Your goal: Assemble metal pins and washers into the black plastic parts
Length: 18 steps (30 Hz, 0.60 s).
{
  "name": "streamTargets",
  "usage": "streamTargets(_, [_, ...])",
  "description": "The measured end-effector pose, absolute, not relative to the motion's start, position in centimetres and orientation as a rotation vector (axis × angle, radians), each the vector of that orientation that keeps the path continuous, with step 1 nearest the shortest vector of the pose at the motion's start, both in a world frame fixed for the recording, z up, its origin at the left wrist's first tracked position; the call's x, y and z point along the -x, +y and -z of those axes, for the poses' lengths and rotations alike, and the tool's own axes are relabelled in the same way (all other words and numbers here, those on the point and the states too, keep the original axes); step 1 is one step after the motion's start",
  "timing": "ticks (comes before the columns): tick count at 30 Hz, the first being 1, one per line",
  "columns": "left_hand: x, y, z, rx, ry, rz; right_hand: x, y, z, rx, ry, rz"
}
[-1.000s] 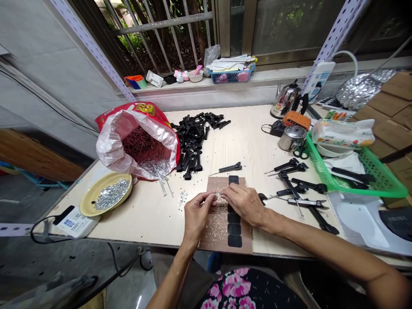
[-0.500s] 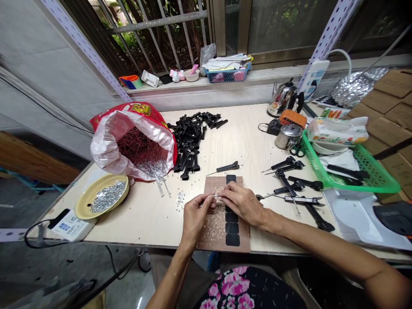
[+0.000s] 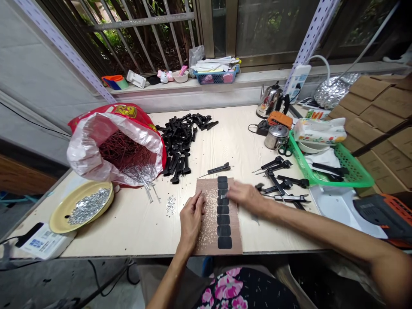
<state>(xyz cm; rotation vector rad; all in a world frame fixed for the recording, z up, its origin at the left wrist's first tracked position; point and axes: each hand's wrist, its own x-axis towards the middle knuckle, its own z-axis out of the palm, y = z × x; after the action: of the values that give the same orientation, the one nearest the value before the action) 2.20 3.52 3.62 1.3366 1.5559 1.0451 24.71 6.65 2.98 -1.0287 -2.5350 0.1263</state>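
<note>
Several shafted black pieces (image 3: 272, 162), judged done, lie right of the board (image 3: 236, 227) in head view; the black heap (image 3: 178, 139) appears outstanding. Left hand (image 3: 192, 214), fingers bunched, borders the board; right hand (image 3: 246, 198), blurred, overlies it; neither hold can be told.

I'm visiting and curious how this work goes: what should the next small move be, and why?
Perhaps the right hand should reach right to the black tools: they lie just past it, loose on the table, while the left hand is at the brown board's left edge. The right hand is too blurred to tell what it holds.
</note>
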Motion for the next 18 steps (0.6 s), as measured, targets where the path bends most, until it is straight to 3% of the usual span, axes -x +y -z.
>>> streamTargets(2, [-2.2,3.7,-3.3,-1.366,1.586,-1.076,-24.6,5.8,-2.9,0.795,-2.657,-0.108])
streamTargets(7, [-2.4,4.0,-3.2,-1.380,1.617,-1.107,-24.1,5.5,-3.6,1.131,-2.459,-0.154])
streamTargets(10, [-2.4,3.9,-3.2,-1.380,1.632,-1.095,-23.5,4.9,-3.7,0.795,-2.610,-0.296])
streamTargets(18, [-2.5,3.8,-3.4,-1.381,1.651,-1.081,-24.1,6.7,-4.1,0.917,-2.589,-0.418])
